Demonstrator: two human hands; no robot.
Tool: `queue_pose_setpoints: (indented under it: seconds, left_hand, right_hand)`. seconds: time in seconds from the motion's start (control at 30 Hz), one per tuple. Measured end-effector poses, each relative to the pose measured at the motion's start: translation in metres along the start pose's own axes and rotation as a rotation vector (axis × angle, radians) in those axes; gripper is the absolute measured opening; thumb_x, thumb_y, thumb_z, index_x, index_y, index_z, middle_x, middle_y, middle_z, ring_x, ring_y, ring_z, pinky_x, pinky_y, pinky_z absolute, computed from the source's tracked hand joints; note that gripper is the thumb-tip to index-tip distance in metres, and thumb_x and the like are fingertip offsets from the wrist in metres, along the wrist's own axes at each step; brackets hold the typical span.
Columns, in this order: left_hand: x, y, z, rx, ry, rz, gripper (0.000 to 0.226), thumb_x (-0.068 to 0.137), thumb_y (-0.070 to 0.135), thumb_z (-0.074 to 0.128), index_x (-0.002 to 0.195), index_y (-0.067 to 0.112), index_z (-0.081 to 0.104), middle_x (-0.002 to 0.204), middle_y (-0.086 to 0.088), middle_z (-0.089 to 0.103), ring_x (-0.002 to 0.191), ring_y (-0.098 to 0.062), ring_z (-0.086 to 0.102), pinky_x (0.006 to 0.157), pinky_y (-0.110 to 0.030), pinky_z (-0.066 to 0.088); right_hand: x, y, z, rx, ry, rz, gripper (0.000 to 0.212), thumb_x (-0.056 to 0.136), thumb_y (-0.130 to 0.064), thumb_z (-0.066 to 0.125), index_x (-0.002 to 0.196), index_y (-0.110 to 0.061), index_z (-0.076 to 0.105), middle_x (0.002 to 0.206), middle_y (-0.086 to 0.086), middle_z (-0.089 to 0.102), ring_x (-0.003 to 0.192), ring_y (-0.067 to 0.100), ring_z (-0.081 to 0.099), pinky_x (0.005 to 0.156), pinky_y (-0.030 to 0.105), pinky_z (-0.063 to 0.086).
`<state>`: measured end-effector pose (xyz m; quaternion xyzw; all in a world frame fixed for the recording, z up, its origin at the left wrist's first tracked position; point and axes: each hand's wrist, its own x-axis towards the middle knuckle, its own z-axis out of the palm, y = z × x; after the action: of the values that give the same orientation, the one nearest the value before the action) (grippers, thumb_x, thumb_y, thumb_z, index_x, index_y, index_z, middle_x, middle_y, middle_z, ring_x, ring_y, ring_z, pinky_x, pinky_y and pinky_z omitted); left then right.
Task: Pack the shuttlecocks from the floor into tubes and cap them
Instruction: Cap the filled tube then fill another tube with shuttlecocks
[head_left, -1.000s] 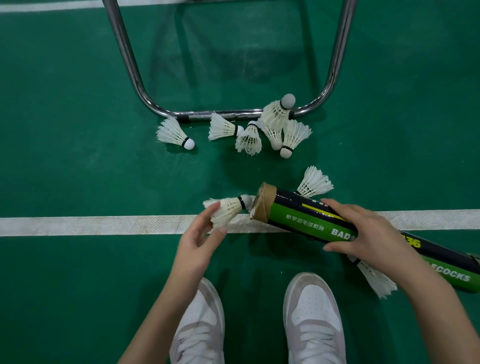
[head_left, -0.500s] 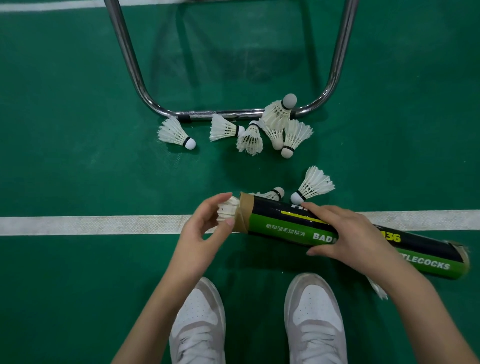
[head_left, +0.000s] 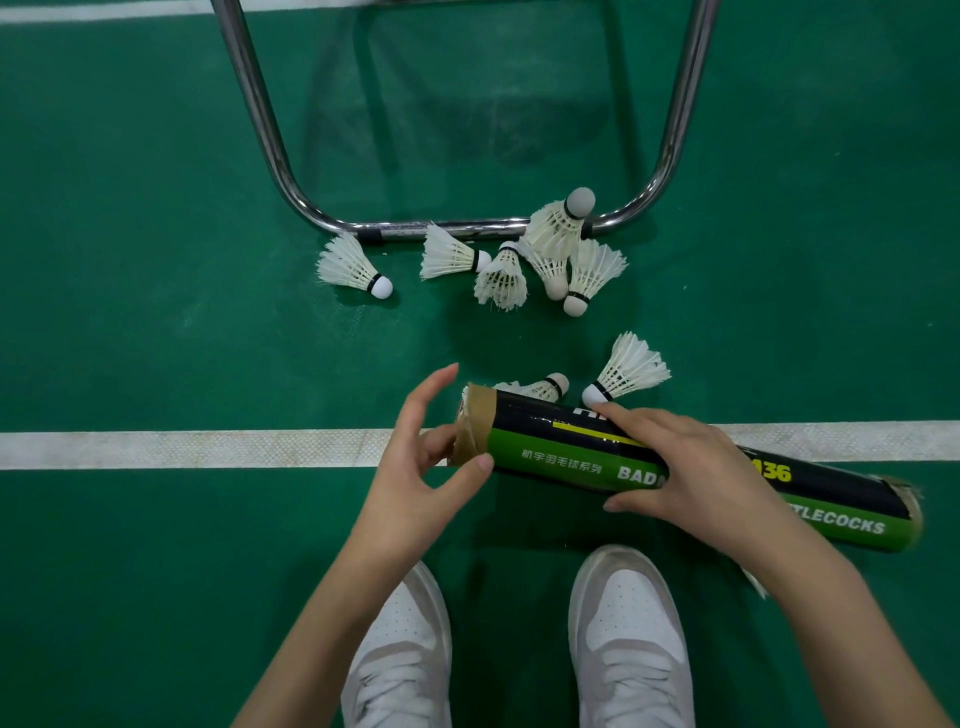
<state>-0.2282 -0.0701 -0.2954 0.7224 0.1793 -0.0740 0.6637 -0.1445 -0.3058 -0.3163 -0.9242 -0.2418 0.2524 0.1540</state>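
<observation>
Chrome frame (head_left: 270, 156) behind loose shuttlecocks (head_left: 550, 254)

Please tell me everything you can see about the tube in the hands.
The tube is a long cylinder that looks like cardboard, printed black and green with white and yellow lettering, brown tape round both ends. It lies nearly level above the white floor line. The right hand grips its middle; the left hand has fingers at its taped left mouth.
</observation>
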Motion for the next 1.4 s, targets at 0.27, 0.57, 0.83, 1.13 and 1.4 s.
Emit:
queue_pose_setpoints:
  seconds: [0.27,0.57,0.83,1.13,1.4]
  left_hand:
    - [0.0,0.008,0.009,0.067,-0.054,0.051,0.077,0.083,0.001,0.067,0.132,0.049,0.033,0.106,0.002,0.066,0.087,-0.005,0.064,0.087,-0.014,0.046]
    - [0.004,0.02,0.008,0.109,-0.139,0.112,0.078,0.084,-0.007,0.062,0.139,0.034,0.028,0.099,0.043,0.058,0.091,0.02,0.055,0.079,0.001,0.036]
    - [0.013,0.018,0.008,0.094,-0.166,0.118,0.08,0.082,-0.01,0.062,0.135,0.039,0.028,0.091,0.03,0.064,0.085,0.006,0.062,0.079,-0.004,0.041]
    - [0.021,0.005,0.017,0.052,-0.117,0.099,0.074,0.087,-0.001,0.061,0.143,0.031,0.024,0.076,0.028,0.065,0.07,0.008,0.057,0.072,-0.002,0.038]
    - [0.029,-0.017,0.016,-0.016,-0.016,0.077,0.07,0.079,0.021,0.062,0.137,0.042,0.029,0.109,0.006,0.07,0.107,-0.009,0.062,0.097,-0.033,0.045]
  right_hand:
    - [0.0,-0.004,0.001,0.001,0.0,-0.017,0.091,0.067,-0.059,0.069,0.141,-0.047,0.018,0.137,-0.014,0.044,0.123,0.014,0.042,0.104,0.034,0.033]
    - [-0.003,-0.007,-0.002,0.028,0.012,-0.037,0.09,0.067,-0.057,0.071,0.14,-0.049,0.019,0.137,-0.014,0.044,0.123,0.013,0.042,0.104,0.034,0.032]
    - [-0.002,-0.009,-0.005,0.032,0.015,-0.053,0.09,0.067,-0.056,0.071,0.14,-0.048,0.019,0.138,-0.015,0.043,0.124,0.013,0.042,0.104,0.033,0.033]
    - [-0.003,0.007,-0.005,0.007,0.047,0.003,0.089,0.067,-0.055,0.072,0.139,-0.049,0.02,0.137,-0.011,0.046,0.123,0.015,0.043,0.104,0.035,0.032]
    - [-0.019,0.039,-0.021,0.05,0.095,0.159,0.088,0.064,-0.049,0.077,0.139,-0.044,0.03,0.132,-0.006,0.052,0.117,0.02,0.048,0.098,0.036,0.038]
